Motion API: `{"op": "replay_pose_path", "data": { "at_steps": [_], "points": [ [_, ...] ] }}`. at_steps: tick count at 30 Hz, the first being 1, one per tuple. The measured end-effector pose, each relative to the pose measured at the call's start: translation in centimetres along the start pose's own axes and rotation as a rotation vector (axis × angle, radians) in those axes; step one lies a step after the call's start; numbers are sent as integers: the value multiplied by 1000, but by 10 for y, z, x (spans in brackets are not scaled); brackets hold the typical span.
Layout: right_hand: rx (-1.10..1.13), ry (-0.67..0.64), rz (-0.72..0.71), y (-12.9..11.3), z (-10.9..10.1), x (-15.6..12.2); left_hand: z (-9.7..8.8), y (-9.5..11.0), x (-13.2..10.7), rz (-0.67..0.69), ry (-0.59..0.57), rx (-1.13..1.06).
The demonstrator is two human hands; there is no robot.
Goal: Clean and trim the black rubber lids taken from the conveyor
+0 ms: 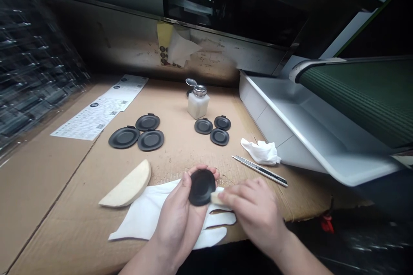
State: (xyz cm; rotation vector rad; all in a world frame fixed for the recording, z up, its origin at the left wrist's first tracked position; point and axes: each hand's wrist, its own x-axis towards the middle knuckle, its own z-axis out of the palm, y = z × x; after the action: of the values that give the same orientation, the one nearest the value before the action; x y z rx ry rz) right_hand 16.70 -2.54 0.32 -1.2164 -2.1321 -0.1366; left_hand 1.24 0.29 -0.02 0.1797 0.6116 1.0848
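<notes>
My left hand [172,219] cradles a black round disc [202,187] between thumb and fingers. My right hand [254,210] pinches a small pale foam piece [217,198] and presses it against the disc's right edge. Beneath both hands lies a white fabric glove [155,215], flat on the cardboard. To its left rests a half-round cream foam block [127,184]. Farther ahead, several matching black discs with small tabs lie in two groups [147,131] [213,129]. A white dispenser bottle with a metal top [198,104] stands behind them, its lid flipped open.
Flattened brown cardboard [64,189] covers the bench. To the right lie a snap-off utility knife [260,170] and a crumpled white cloth [261,152], beside a white plastic tray [290,137]. A green belt [355,99] runs above the tray. Printed sheets with QR codes [100,111] lie at back left.
</notes>
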Motion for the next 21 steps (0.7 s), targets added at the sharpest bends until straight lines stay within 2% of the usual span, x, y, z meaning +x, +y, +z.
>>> {"op": "replay_pose_path", "data": {
  "at_steps": [3, 5, 9, 11, 13, 15, 17, 21],
  "points": [
    [22, -6, 54, 18, -16, 2, 0, -1, 1, 16, -12, 7],
    [108, -27, 47, 18, -22, 10, 0, -1, 1, 22, -38, 39],
    [126, -231, -35, 5, -22, 32, 1, -1, -1, 10, -115, 106],
    [145, -336, -18, 1, -17, 39, 1, 0, -2, 8, -149, 138],
    [201, -362, 20, -3, -12, 41, 1, 0, -4, 11, -156, 169],
    [283, -312, 54, -6, -6, 41, 1, 0, -4, 11, -143, 174],
    [358, -209, 107, -9, -1, 38, 0, 0, -4, 7, -120, 149],
    [346, 167, 403, -3, 0, 27, -1, 0, -2, 0, -65, 61]
  ]
}}
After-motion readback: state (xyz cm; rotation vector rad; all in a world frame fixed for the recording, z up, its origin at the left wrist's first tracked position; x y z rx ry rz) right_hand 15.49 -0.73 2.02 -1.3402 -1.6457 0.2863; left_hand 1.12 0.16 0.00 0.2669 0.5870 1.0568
